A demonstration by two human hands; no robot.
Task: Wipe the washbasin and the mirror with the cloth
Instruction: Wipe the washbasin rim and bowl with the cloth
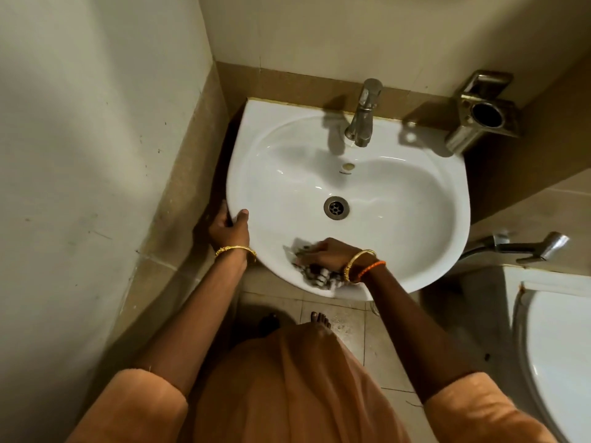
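Note:
A white washbasin [399, 193] hangs on the tiled wall below me, with a drain [336, 207] in the middle and a steel tap [363, 115] at the back. My right hand [326, 254] grips a crumpled patterned cloth [315, 273] against the basin's near inner wall and front rim. My left hand [228, 227] holds the basin's left rim, thumb on top and fingers curled underneath. No mirror is in view.
A steel holder [483, 113] is fixed to the wall right of the tap. A toilet [559, 353] and a spray handle [531, 246] stand at the right. A wall runs close along the left. My feet [319, 319] are on the tiled floor under the basin.

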